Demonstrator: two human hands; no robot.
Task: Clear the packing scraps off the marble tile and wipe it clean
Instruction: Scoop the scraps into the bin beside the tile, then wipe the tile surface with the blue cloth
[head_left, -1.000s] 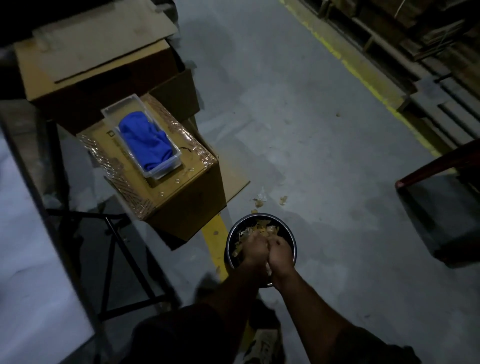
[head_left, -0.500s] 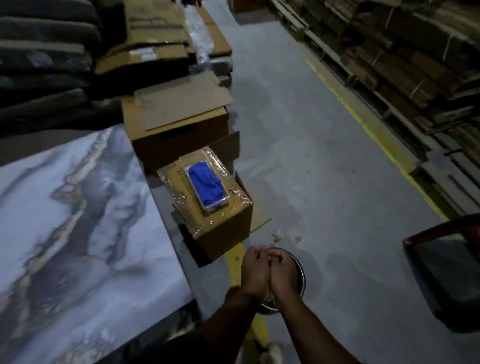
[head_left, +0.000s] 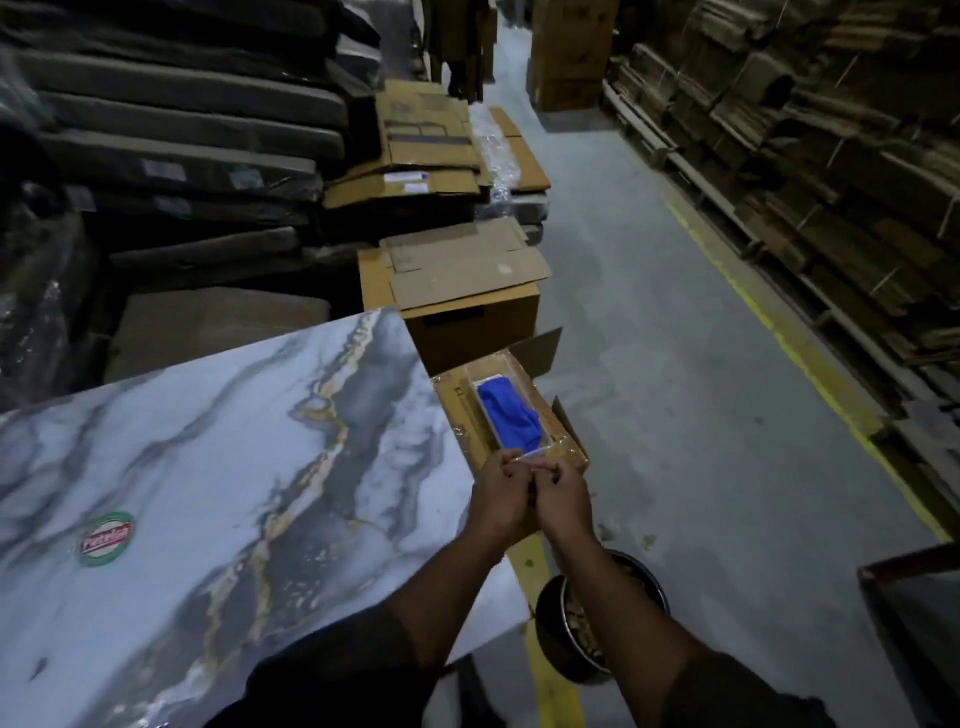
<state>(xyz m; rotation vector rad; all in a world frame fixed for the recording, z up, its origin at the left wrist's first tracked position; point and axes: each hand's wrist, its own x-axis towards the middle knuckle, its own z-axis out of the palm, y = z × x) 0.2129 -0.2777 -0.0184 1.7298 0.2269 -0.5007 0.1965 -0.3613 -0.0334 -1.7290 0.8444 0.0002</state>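
The marble tile (head_left: 208, 467) lay broad and bare of scraps as far as I could see from where I stood, its grey and gold veining running unbroken to the near edge. The scraps (head_left: 582, 618) themselves sat in a round metal bowl (head_left: 652, 582) on the floor just beside the tile's corner, with a few stray crumbs (head_left: 647, 541) on the concrete near it. So the clearing looked done, or nearly so; the wiping, by my reckoning, had not begun.

The person held both hands together above the box at the tile's right edge. The left hand (head_left: 501, 496) and the right hand (head_left: 563, 499) had their fingers curled inward and touching one another, knuckles up (whether anything was pinched between them I could not tell; nothing showed). They hovered just short of a blue cloth (head_left: 509, 418) folded in a clear plastic tray (head_left: 480, 387), which rested on top of a film-wrapped cardboard box (head_left: 569, 449). That cloth seemed the likely thing for the wipe, and it lay untouched.

As for writing, an oval sticker (head_left: 105, 539) in green and red sat on the tile toward its left side; its white lettering was too blurred to read. White labels on the flattened cartons (head_left: 410, 179) farther back were equally illegible, and the small mark on the wrapped box gave me nothing either.
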